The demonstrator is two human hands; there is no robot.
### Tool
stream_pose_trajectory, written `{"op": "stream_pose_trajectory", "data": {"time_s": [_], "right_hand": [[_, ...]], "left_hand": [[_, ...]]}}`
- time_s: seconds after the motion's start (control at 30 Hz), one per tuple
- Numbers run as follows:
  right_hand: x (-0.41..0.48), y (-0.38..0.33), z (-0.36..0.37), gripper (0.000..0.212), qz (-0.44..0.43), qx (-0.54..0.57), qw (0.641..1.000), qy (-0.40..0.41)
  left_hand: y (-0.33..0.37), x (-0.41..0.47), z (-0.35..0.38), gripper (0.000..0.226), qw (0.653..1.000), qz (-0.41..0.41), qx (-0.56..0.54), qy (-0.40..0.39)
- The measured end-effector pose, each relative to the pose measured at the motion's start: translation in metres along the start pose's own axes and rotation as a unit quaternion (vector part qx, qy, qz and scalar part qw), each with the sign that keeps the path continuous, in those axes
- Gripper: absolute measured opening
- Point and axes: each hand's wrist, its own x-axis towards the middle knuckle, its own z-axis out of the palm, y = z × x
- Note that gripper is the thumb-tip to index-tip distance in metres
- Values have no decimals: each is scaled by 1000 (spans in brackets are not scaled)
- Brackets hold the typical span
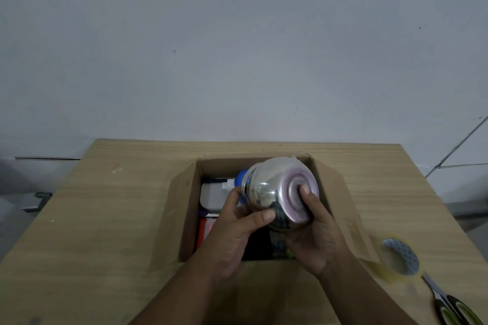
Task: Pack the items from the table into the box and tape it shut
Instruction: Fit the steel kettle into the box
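An open cardboard box point(184, 208) stands in the middle of the wooden table, its flaps folded outward. Over its opening, both hands hold a shiny steel bowl point(274, 192), turned so its base faces me. My left hand point(237, 229) grips the bowl's left side, thumb across the metal. My right hand point(317, 235) cups the bowl from below and right, thumb pressed on the base. Inside the box lie a white bottle with a blue cap point(215, 194), something red point(202, 229) and dark items, partly hidden by my hands.
A roll of clear tape point(401, 258) lies on the table to the right of the box. Scissors with green-black handles point(451, 303) lie at the lower right corner. The wooden table point(105, 219) ends at a grey wall behind.
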Motion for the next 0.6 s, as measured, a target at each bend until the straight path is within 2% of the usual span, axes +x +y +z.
{"op": "stream_pose_trajectory", "data": {"time_s": [0.13, 0.23, 0.3, 0.43, 0.53, 0.6], "right_hand": [[5, -3, -11, 83, -19, -82, 996, -5], [10, -15, -16, 74, -34, -203, 978, -21], [15, -26, -19, 70, -29, -295, 954, -44], [25, -43, -13, 72, 6, -466, 882, -63], [33, -48, -10, 78, 50, -502, 861, -66], [37, -44, -11, 84, 45, -483, 874, -29]], "left_hand": [[7, 1, -9, 74, 999, -19, 31, 14], [12, 2, -20, 100, 997, -38, 67, 19], [15, 5, -24, 106, 994, -54, 93, 22], [16, 10, -26, 85, 985, -90, 145, 17], [9, 12, -24, 96, 983, -116, 141, 32], [3, 12, -21, 97, 984, -109, 124, 70]]}}
